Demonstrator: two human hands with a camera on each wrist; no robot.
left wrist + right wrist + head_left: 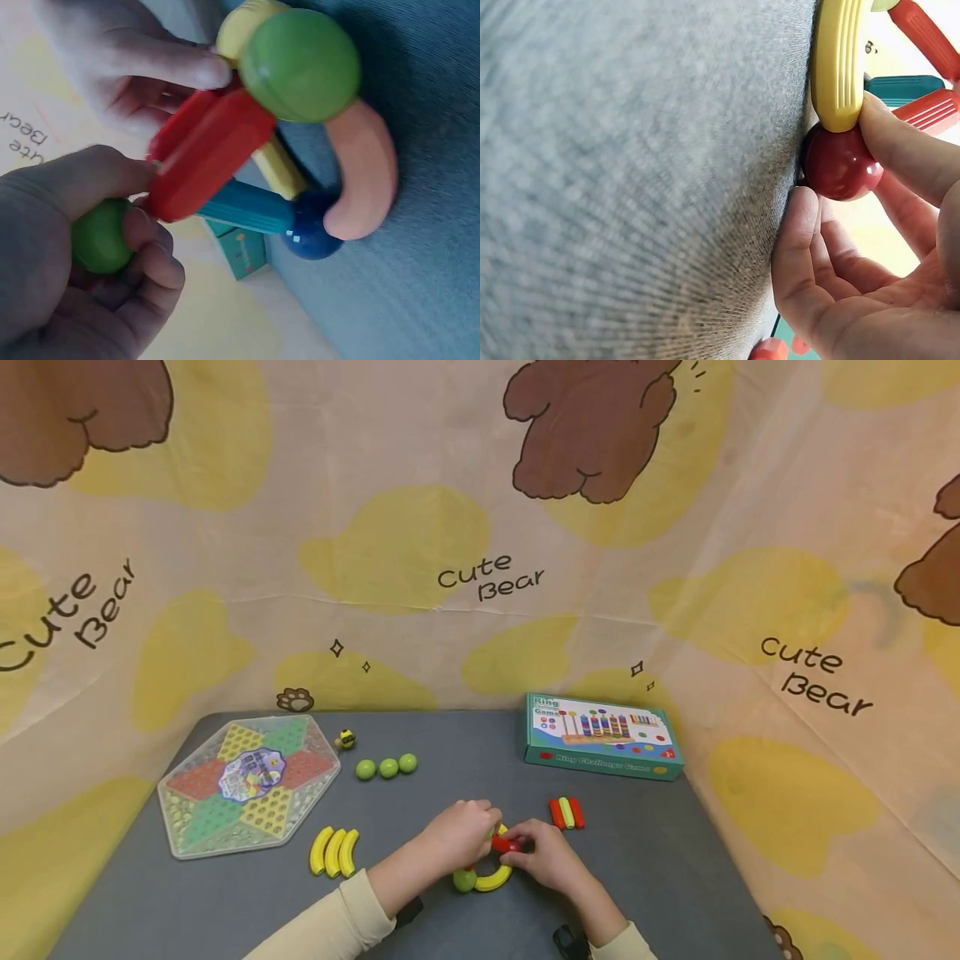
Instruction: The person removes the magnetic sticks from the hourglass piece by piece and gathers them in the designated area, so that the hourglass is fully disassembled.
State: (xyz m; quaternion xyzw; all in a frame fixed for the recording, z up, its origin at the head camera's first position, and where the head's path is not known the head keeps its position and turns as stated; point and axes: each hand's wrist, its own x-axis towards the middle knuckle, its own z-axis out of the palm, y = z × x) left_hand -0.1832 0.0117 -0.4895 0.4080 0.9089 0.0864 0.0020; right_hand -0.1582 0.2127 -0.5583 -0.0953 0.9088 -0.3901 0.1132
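Observation:
My left hand (pixel 461 837) curls its fingers round a green ball (pixel 101 238), its thumb and forefinger at the upper ends of red sticks (pixel 214 154). My right hand (pixel 553 857) pinches a dark red ball (pixel 844 166) low beside the table, its thumb against a yellow curved stick (pixel 838 67) joined to that ball. Both belong to a ring-based frame of balls and sticks between the hands. In the left wrist view, the frame also has another green ball (pixel 301 65), an orange curved stick (pixel 367 169), a blue ball (pixel 311 225) and a teal stick (pixel 247 206).
Left of the hands lie three yellow curved sticks (pixel 332 852). Farther back are three green balls (pixel 387 767), a small bee toy (pixel 346 739) and a hexagonal board-game case (pixel 206 810). To the right are short red and yellow-green sticks (pixel 566 812) and a game box (pixel 603 765).

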